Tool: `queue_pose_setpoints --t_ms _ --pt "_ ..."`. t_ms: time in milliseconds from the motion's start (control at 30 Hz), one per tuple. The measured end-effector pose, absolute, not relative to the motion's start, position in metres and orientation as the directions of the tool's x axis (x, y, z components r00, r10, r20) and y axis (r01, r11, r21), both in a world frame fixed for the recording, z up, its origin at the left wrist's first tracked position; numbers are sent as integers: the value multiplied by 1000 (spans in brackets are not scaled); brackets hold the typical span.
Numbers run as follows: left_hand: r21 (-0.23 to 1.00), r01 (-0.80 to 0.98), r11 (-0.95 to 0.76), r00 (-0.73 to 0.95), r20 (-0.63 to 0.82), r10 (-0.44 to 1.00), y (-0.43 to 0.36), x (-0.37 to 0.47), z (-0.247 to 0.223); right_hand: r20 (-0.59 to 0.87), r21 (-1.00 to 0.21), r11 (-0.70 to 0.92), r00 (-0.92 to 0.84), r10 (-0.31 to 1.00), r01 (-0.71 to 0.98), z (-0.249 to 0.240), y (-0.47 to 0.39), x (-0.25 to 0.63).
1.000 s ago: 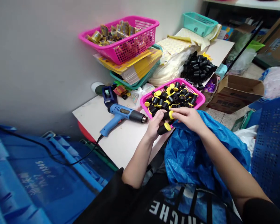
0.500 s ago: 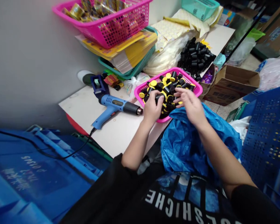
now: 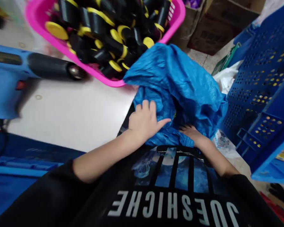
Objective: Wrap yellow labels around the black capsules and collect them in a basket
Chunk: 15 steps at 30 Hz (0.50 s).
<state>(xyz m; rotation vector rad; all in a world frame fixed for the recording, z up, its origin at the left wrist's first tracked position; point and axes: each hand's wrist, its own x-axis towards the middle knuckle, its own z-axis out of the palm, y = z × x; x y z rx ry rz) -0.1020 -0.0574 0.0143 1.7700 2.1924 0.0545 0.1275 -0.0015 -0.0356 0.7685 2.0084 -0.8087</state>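
Note:
A crumpled blue plastic bag (image 3: 191, 85) lies gathered in front of my body, its mouth turned towards me. My left hand (image 3: 144, 121) rests against the bag's left side, back of the hand up and thumb stretched out; I see nothing in it. Reaching into the bag's opening is my right hand (image 3: 191, 132), its fingers extended in shadow and partly hidden. Beyond the bag, a pink basket (image 3: 104, 80) holds many small black cylindrical containers with yellow caps (image 3: 115, 44). Neither hand touches the basket.
A blue and black heat gun (image 3: 44, 64) lies on the white table (image 3: 85, 110) to the left, nozzle close to the basket. On the right stands a blue perforated crate (image 3: 255, 94). Farther back is a cardboard box (image 3: 208, 34) on the floor.
Both hands have left the pink basket and come back towards my body, to the blue bag. The dark thing in my left hand is gone from it. The view has tilted down and closer.

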Motion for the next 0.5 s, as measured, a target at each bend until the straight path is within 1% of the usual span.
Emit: queue_pose_setpoints --t_ms 33,67,100,167,233,300,400,433,467,500 --pt "158 950 270 -213 -307 928 -60 -94 5 -858 -252 609 -465 220 752 -31 -5 128" --pt "112 954 278 -220 -371 902 -60 -92 -3 -864 -236 610 -450 225 757 -26 -6 129" --pt "92 959 267 -206 -419 884 -57 -93 -11 -869 -217 610 -436 235 762 -20 -6 129" --pt "108 965 237 -162 -466 870 -50 -105 -17 -872 -178 605 -409 267 776 -10 -3 131" --pt "164 958 235 -141 -444 885 -42 -123 -9 -868 -171 601 -408 284 781 -1 1 134" --pt "241 935 260 -167 -347 923 -37 -137 12 -855 -198 562 -422 302 803 7 8 137" --pt "443 867 230 -207 -101 973 -33 -147 52 -809 -261 455 -450 378 851 10 31 134" --pt "507 839 200 -221 -18 975 -32 -147 65 -760 -311 425 -490 426 850 9 42 131" --pt "554 815 168 -236 53 970 -31 -147 78 -679 -375 406 -546 491 833 7 56 127" --pt "580 801 148 -261 115 958 -30 -147 92 -563 -444 399 -596 573 802 4 71 122"
